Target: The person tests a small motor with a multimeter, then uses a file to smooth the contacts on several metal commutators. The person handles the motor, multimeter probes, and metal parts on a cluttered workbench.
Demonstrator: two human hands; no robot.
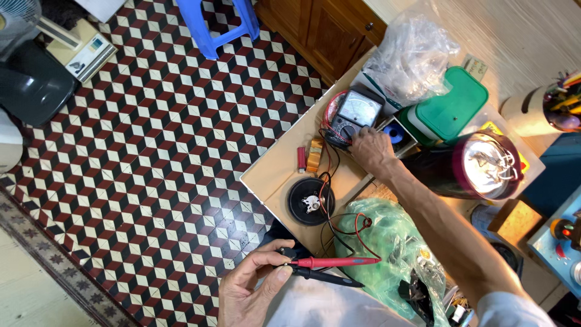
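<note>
1. My left hand (248, 290) pinches the red probe (336, 262) and black probe (324, 277) together near their tips, just off the counter (272, 172) edge.
2. My right hand (370, 151) rests fingers-down on the analog multimeter (354, 115)'s dial; I cannot tell whether its grip is clenched.
3. A round black speaker (310, 201) lies between the hands.
4. The green plastic bag (387, 254) holds small parts; a clear bag (411, 54) sits beside the green-lidded box (451, 109).
</note>
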